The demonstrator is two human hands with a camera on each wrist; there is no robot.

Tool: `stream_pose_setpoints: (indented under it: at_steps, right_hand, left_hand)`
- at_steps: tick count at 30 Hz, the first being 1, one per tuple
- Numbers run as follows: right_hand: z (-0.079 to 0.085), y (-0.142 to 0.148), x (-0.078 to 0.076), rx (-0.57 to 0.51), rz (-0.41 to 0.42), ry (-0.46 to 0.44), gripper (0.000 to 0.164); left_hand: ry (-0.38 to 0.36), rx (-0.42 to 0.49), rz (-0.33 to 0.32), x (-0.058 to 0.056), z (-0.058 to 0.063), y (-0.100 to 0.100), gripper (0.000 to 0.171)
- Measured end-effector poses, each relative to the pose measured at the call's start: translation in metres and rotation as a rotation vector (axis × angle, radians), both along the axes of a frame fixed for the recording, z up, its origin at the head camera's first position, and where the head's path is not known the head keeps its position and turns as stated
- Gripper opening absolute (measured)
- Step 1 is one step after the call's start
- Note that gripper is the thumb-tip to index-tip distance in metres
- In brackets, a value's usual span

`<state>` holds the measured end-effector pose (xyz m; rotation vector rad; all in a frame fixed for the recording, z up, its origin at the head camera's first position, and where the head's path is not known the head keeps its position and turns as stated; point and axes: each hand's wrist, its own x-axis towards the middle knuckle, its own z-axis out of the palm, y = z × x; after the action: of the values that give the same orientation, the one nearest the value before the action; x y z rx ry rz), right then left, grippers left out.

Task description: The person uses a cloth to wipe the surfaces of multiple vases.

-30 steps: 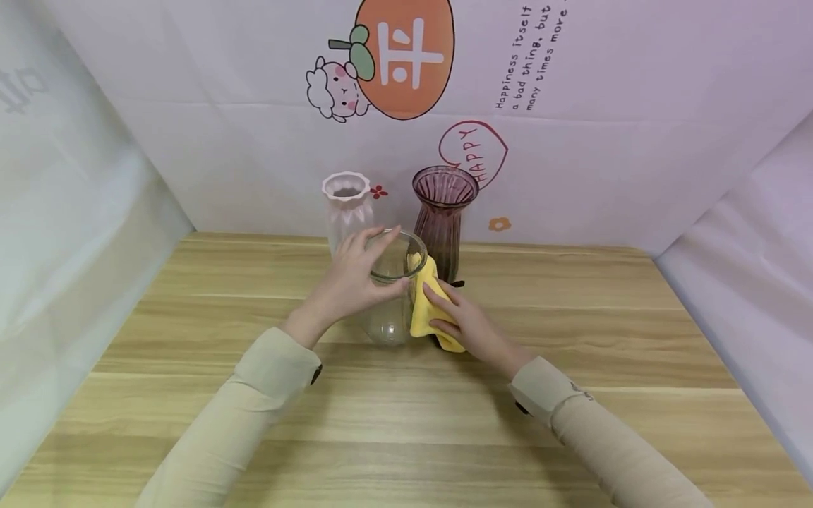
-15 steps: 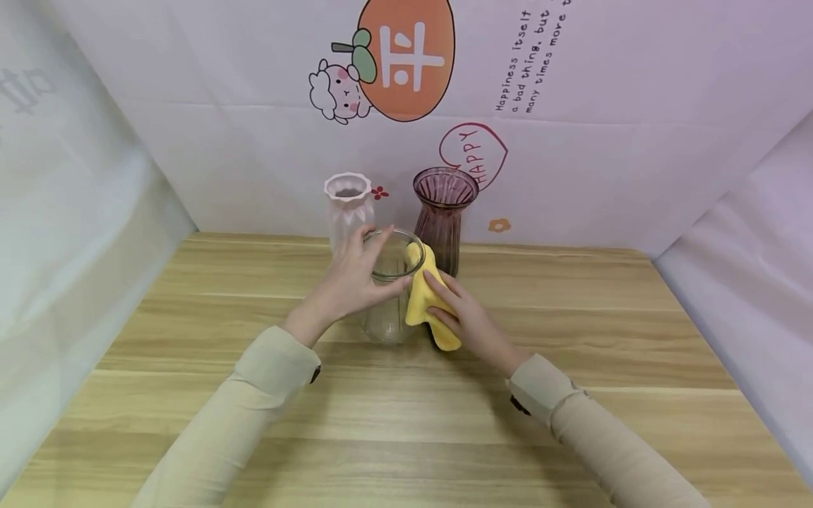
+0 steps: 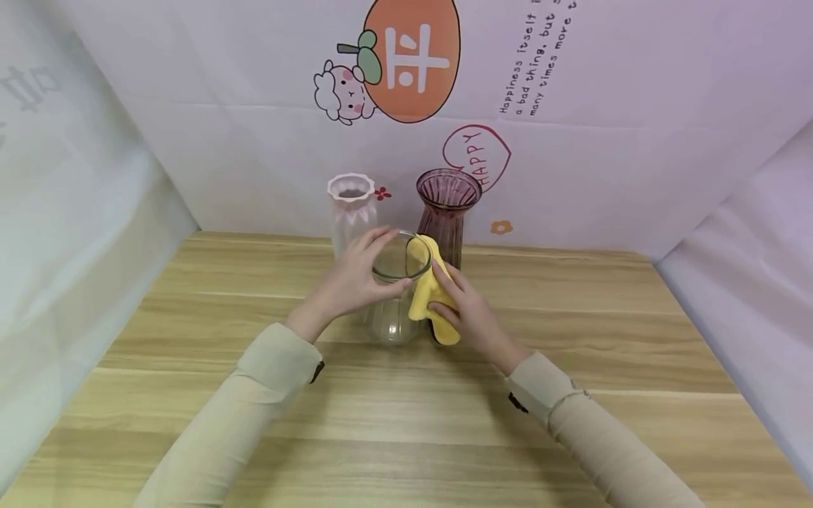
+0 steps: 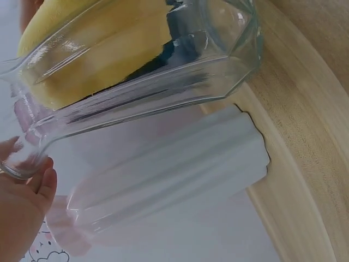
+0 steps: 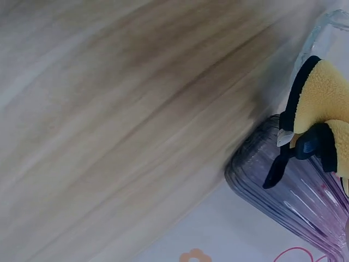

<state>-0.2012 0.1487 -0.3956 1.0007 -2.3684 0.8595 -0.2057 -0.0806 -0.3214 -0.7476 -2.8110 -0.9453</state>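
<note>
Both hands work over a pale wood-grain tabletop (image 3: 406,430), its lighter and darker bands running crosswise and spreading wide on either side of the grip. Beyond the hands rises a white printed fabric backdrop (image 3: 241,155), with an orange fruit (image 3: 416,63) hugged by a little sheep (image 3: 345,92), and, further right, a red-outlined heart (image 3: 476,156) reading "HAPPY". White cloth hangs off to both sides too, creased and softly lit.

The left hand (image 3: 356,279) has its thumb and fingers curved around the rim of a clear, faceted glass vase (image 3: 390,324). It stands just below and beside that hand, near the middle of the table, with a flared lip, a narrower neck and a glint low on its body. The right hand (image 3: 470,310) grips a fluffy yellow cloth (image 3: 432,293) with dark edging and a black loop, pressed along the vase's right side; its colour shows through the glass. I can't tell whether any of it goes inside the mouth.

Just behind the left hand stands a pale pinkish-white ribbed vase (image 3: 352,219) with a scalloped rim; behind the right, a purple fluted glass vase (image 3: 449,212), flared on top.
</note>
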Motion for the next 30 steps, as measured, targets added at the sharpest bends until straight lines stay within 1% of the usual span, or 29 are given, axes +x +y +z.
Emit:
stream_pose_setpoints:
  at_steps: [5, 10, 12, 16, 20, 25, 28, 30]
  right_hand:
    - [-0.008, 0.003, 0.001, 0.049, -0.013, -0.032, 0.067]
    - [-0.018, 0.006, 0.002, 0.107, -0.043, -0.084, 0.068]
    - [-0.023, 0.008, 0.003, 0.125, -0.043, -0.111, 0.069]
    - [-0.030, 0.012, 0.005, 0.147, -0.035, -0.168, 0.070]
    - [-0.032, 0.012, 0.007, 0.122, -0.031, -0.193, 0.069]
    - [-0.030, 0.011, 0.008, 0.072, -0.043, -0.173, 0.067]
    - [-0.026, 0.010, 0.007, 0.031, -0.045, -0.118, 0.065]
    - [-0.021, 0.008, 0.006, -0.005, -0.032, -0.073, 0.064]
  left_hand:
    - [-0.018, -0.022, -0.022, -0.001, -0.003, 0.001, 0.083]
    - [-0.012, -0.025, -0.027, -0.001, -0.005, 0.001, 0.084]
    - [-0.010, -0.031, -0.020, -0.001, -0.006, 0.001, 0.085]
    - [-0.015, -0.044, 0.015, 0.000, -0.006, 0.003, 0.085]
    - [-0.005, -0.073, 0.050, 0.002, -0.005, 0.004, 0.086]
    - [0.035, -0.107, 0.053, 0.004, -0.002, 0.002, 0.087]
    - [0.058, -0.117, 0.034, 0.003, 0.000, 0.001, 0.086]
    - [0.065, -0.119, 0.016, 0.003, 0.001, -0.001, 0.085]
